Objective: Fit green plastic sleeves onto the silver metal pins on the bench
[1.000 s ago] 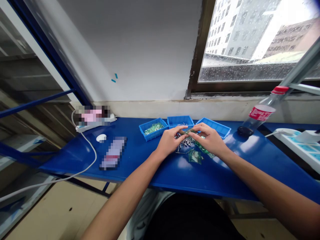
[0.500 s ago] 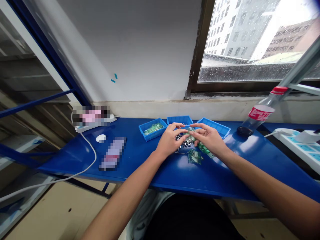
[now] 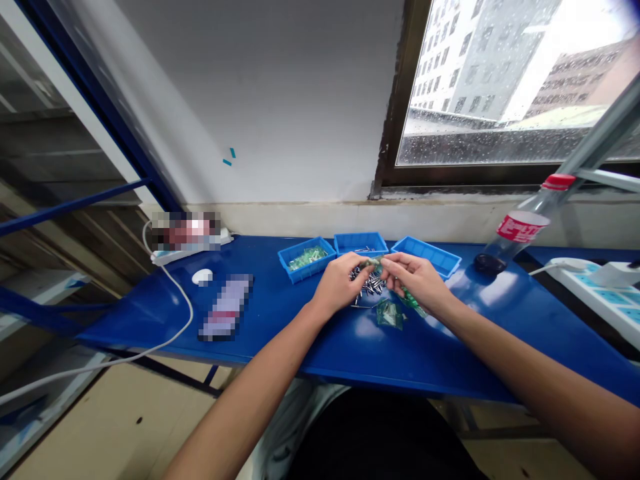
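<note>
Between my two hands is a small clear-green plastic bag (image 3: 373, 261), pinched at its left end by my left hand (image 3: 340, 283) and at its right end by my right hand (image 3: 414, 280). Under the hands lies a pile of metal screws (image 3: 371, 285). A filled green bag (image 3: 390, 314) rests on the blue table in front of the pile, and more green bags (image 3: 411, 300) lie below my right hand. Behind are three blue trays: the left tray (image 3: 300, 272) holds green bags, the middle tray (image 3: 360, 239) has some screws, the right tray (image 3: 445, 261) is partly hidden.
On the blue table (image 3: 320, 347), a blurred-out flat object (image 3: 227, 307) and a white round item (image 3: 202, 277) lie left. A bottle with a red cap (image 3: 520, 227) and a white power strip (image 3: 605, 287) stand right. A white cable (image 3: 187, 313) crosses the left side.
Both hands have lowered slightly and their fingers have closed on the small bag. More of the middle tray now shows.
</note>
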`<state>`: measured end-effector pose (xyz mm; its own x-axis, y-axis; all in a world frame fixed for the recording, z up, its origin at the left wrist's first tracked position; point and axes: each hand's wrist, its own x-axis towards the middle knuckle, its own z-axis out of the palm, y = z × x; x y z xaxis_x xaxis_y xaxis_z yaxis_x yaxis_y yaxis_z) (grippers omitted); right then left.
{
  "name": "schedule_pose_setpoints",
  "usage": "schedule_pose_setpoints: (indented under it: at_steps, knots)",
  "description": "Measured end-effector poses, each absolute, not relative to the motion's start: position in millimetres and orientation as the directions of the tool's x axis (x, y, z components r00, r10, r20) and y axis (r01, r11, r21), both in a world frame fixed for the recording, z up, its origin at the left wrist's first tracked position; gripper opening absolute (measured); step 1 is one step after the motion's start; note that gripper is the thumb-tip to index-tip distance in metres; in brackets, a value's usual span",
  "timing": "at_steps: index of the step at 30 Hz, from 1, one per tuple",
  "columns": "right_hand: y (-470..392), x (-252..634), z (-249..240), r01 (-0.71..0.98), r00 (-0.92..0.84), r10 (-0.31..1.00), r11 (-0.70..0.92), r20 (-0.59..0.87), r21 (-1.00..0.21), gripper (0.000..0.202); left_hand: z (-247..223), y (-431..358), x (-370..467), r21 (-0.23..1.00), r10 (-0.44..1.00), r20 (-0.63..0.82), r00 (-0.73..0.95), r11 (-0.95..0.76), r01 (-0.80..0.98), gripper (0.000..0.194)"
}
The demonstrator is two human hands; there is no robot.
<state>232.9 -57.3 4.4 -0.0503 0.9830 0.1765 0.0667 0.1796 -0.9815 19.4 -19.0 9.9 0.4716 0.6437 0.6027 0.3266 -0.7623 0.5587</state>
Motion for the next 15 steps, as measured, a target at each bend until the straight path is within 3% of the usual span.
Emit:
schedule_pose_setpoints:
  at_steps: [4,6,11,15]
  knots:
    - [-57.4,235.3,2.8,0.311,0.004,0.946,0.307,0.324,-0.899,0.041,11.1,-21.5,20.7,0.620,0.684,0.584,0.438,-0.724,0.303,0.026]
    - [-57.4,235.7,3.9,0.349,-0.008,0.929,0.349,0.369,-0.870,0.041,10.7,-21.5,21.1,0.668,0.704,0.559,0.439,-0.696,0.265,0.033]
    - [-56.1,234.3,2.6,0.209,-0.041,0.965,0.263,0.260,-0.942,0.045,9.6,-19.9,22.5,0.728,0.757,0.562,0.334,-0.644,0.234,0.041]
    - [-55.8,233.5,-0.7,0.152,0.016,0.963,0.264,0.270,-0.952,0.039,11.0,-21.8,23.9,0.727,0.771,0.558,0.308,-0.633,0.266,0.020]
